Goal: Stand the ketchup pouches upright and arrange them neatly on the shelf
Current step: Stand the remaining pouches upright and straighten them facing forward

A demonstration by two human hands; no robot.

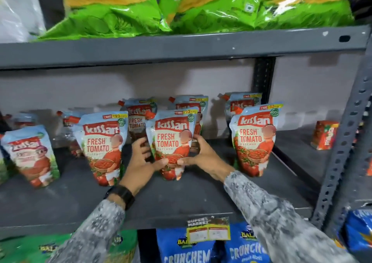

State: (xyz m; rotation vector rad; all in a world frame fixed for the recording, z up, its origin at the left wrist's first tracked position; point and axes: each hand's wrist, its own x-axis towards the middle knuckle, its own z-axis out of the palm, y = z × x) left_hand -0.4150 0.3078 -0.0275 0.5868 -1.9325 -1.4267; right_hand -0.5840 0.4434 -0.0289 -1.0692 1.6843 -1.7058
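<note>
- I am looking at a dark grey metal shelf (60,198) against a pale wall, with blue snack bags (181,248) below its front lip and a small printed price tag (208,230) hanging there.
- I am seeing both hands clasping one red-and-blue ketchup pouch (171,138) at the shelf's middle: the left hand (144,160) and right hand (201,155) are pressing its lower sides, probably to settle its base so it stands.
- Front-row pouches are flanking it: one (101,142) just left, one (254,136) right, and a leaning one (30,154) far left.
- Further pouches (138,117) are standing behind, near the wall.
- Green snack bags (161,7) are lying on the shelf above.
</note>
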